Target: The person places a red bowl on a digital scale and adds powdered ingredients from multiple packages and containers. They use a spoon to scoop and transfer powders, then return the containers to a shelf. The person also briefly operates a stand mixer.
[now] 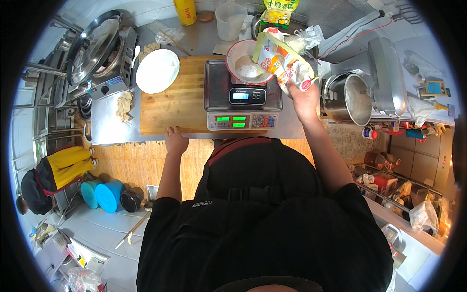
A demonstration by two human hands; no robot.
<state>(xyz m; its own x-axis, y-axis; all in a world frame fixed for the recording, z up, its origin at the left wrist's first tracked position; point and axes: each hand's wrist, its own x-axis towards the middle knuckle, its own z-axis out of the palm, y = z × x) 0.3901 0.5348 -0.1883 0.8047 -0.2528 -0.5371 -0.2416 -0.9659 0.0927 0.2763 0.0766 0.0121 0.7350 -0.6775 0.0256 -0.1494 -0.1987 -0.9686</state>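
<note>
My right hand (pixel 303 100) grips the lower end of a printed foil pouch (pixel 279 58), its top end over the right rim of a red-rimmed enamel bowl (pixel 230 60). White powder (pixel 249 71) lies in the bowl on something beige. Under the bowl is a small digital scale (pixel 247 96), which sits on the steel pan of a larger price-computing scale (pixel 219 87). My left hand (pixel 176 140) rests at the front edge of a wooden board (pixel 171 109), holding nothing. A white oval plate (pixel 158 71) lies on the board's back left part.
A gas stove with a lidded pan (pixel 96 51) stands at left. Behind are a plastic measuring jug (pixel 230 22) and a yellow-green bag (pixel 280 12). At right are a steel mixing bowl (pixel 357 98) and a stand mixer (pixel 387 76). Another person (pixel 62 169) is at far left.
</note>
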